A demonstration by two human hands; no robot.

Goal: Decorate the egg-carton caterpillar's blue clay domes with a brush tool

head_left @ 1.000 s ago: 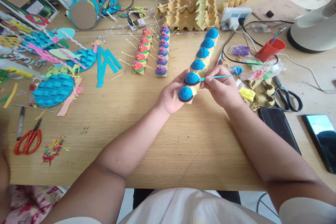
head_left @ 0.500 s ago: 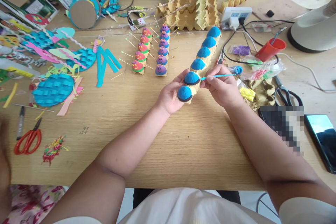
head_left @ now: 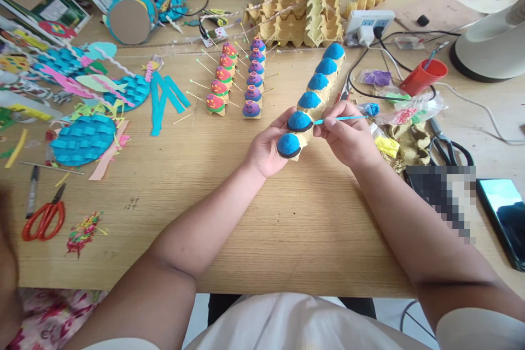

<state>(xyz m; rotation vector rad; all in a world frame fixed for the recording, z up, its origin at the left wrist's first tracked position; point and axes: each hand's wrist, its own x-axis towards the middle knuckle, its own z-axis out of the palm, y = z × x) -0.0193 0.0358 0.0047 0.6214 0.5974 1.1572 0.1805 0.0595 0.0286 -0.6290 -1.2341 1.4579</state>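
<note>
My left hand [head_left: 266,147] grips the near end of an egg carton strip [head_left: 318,99] from its left side. Blue clay covers the strip's several domes, and black bands run along the lower edges of the two nearest ones. Between the thumb and fingers of my right hand [head_left: 346,134] is a thin light-blue clay tool [head_left: 342,119]. Its tip meets the right end of the black band on the second dome, or lies very close to it. Two finished-looking caterpillars, one red and green [head_left: 219,85] and one purple [head_left: 253,85], stand to the left with sticks poking out.
Egg trays [head_left: 287,16] and a power strip [head_left: 369,24] lie at the back. On the right are a red cup [head_left: 424,77], black scissors [head_left: 445,147] and a phone [head_left: 500,219]. Blue woven paper pieces [head_left: 84,139] and red scissors [head_left: 45,219] lie left. Another person's arm [head_left: 7,268] shows at the left edge.
Both hands and the carton strip stay almost still; the clay tool's tip shifts very slightly. At the lower left, the other person's arm and flowered clothing move a little.
</note>
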